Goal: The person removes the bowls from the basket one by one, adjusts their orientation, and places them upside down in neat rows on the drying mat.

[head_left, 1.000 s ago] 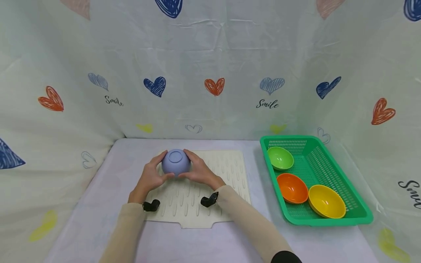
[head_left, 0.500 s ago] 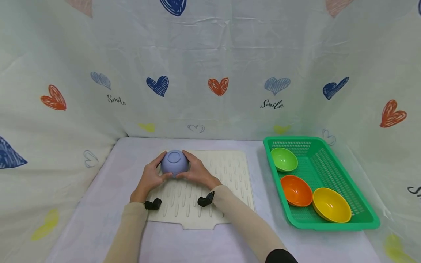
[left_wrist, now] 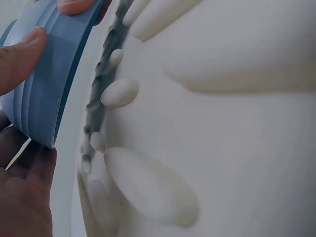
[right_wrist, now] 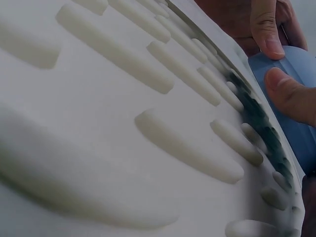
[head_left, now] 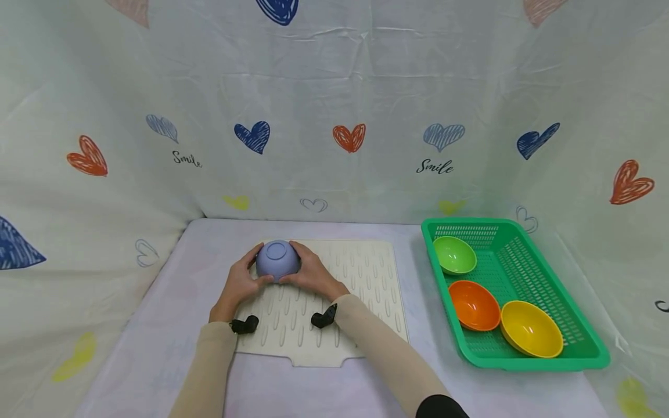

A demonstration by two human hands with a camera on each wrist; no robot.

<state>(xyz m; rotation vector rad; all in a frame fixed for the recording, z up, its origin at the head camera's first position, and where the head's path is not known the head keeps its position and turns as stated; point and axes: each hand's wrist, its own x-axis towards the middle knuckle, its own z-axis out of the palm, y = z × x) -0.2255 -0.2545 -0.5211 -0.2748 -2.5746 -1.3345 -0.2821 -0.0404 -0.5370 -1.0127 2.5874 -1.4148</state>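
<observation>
A blue bowl point(head_left: 279, 261) is upside down over the far left part of a cream ridged mat point(head_left: 313, 325), its ringed base facing up. My left hand point(head_left: 239, 289) grips its left side, with the thumb point(left_wrist: 22, 61) on the near wall. On the opposite side my right hand point(head_left: 316, 275) holds it, its thumb point(right_wrist: 291, 94) close to the left one. In the wrist views a dark shadow lies on the mat beside the bowl. Whether the rim touches the mat I cannot tell.
At the right stands a green perforated basket point(head_left: 543, 364). It contains a light green bowl point(head_left: 455, 255), an orange bowl point(head_left: 474, 305) and a yellow bowl point(head_left: 531, 329). A curtain printed with hearts point(head_left: 349, 138) encloses the white table point(head_left: 209, 238).
Both hands keep their grip on the blue bowl, which stays nearly in place over the mat. The head view has turned slightly left, so the basket appears farther right.
</observation>
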